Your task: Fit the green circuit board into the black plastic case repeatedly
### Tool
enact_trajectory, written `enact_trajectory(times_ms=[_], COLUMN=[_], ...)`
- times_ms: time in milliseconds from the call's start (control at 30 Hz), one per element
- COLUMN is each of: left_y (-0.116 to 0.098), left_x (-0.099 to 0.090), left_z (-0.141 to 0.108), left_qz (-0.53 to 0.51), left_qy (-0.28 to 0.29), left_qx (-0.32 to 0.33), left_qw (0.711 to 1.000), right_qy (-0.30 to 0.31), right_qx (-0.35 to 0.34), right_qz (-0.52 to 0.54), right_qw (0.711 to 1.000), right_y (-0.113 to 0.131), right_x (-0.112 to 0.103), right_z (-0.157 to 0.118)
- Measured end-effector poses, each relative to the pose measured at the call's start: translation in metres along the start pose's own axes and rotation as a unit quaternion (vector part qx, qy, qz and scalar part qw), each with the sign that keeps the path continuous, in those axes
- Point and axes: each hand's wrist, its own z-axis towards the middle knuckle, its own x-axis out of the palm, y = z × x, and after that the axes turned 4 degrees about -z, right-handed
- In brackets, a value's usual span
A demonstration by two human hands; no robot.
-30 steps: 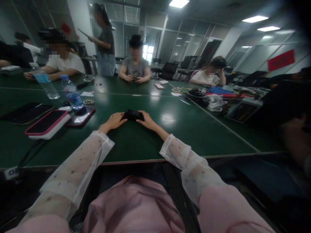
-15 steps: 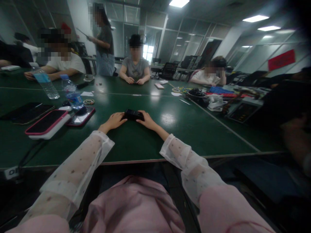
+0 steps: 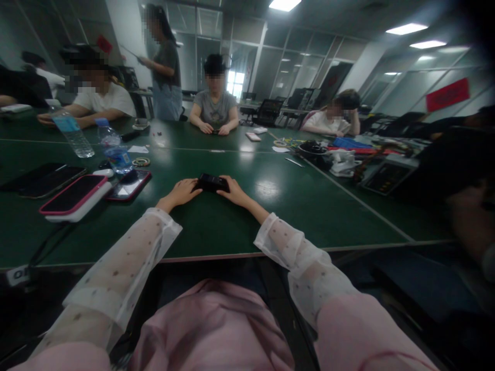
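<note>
A small black box-like device (image 3: 212,182) rests on the green table (image 3: 216,226) straight ahead of me; its exact kind is not clear. My left hand (image 3: 183,191) grips its left end, fingers curled at the edge. At the opposite end, my right hand (image 3: 231,190) closes on it with the thumb along the near side. Both forearms, in sheer white sleeves, reach in over the table's near edge.
To the left lie a pink-edged phone (image 3: 75,195) on a white block, another phone (image 3: 130,185), dark phones, a tape roll (image 3: 141,162) and two water bottles (image 3: 74,133). Cables and tools (image 3: 314,149) clutter the right. Several people sit around the table; one stands behind.
</note>
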Motion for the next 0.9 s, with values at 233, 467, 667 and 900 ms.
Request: enact_trajectory(times_ms=[233,467,667,900], left_y=[0.0008,-0.0021,-0.0033,-0.0058], left_x=[0.0018,-0.0007,-0.0019,-0.0038], left_z=[0.0021,0.0000,-0.0005,-0.0014], left_qz=[0.011,0.008,0.009,0.009], left_qy=[-0.002,-0.002,-0.001,0.004], left_qx=[0.006,0.004,-0.001,-0.003], left_qw=[1.000,1.000,1.000,1.000], right_qy=[0.000,-0.003,-0.001,-0.001], right_qx=[-0.014,-0.018,-0.010,-0.005], right_qz=[-0.002,-0.005,-0.002,0.004], right_qw=[1.000,1.000,1.000,1.000], right_y=[-0.0019,-0.0042,-0.0033,-0.0007], right_x=[0.0004,0.0018,0.0012,0.0008], right_z=[0.0009,0.0013,0.0008,0.0001])
